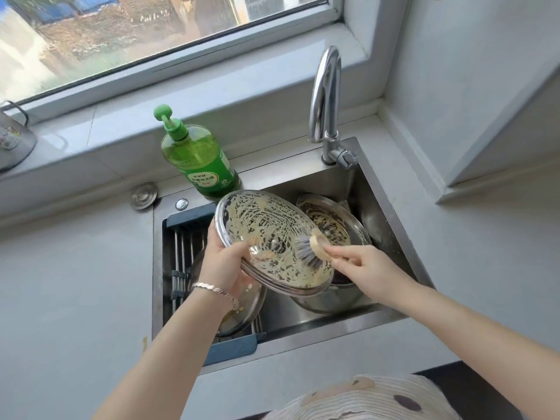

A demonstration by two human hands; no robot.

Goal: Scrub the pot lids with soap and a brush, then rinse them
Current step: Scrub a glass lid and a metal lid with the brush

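A glass pot lid [266, 234] with a metal rim, smeared with yellowish soapy foam, is held tilted above the sink [391, 225]. My left hand [225, 263] grips its lower left edge, fingers showing through the glass. My right hand [360, 263] pinches a round brush [312, 248] whose grey bristles press on the lid's lower right part. A second dirty lid [328, 221] leans inside the sink behind it. A third lid [242, 313] lies on the rack under my left wrist.
A green dish-soap pump bottle [198, 156] stands at the sink's back left corner. The chrome tap [325, 104] arches over the back right. A dark drain rack [185, 256] spans the sink's left side. A metal pot [330, 298] sits under the held lid. Grey counter surrounds the sink.
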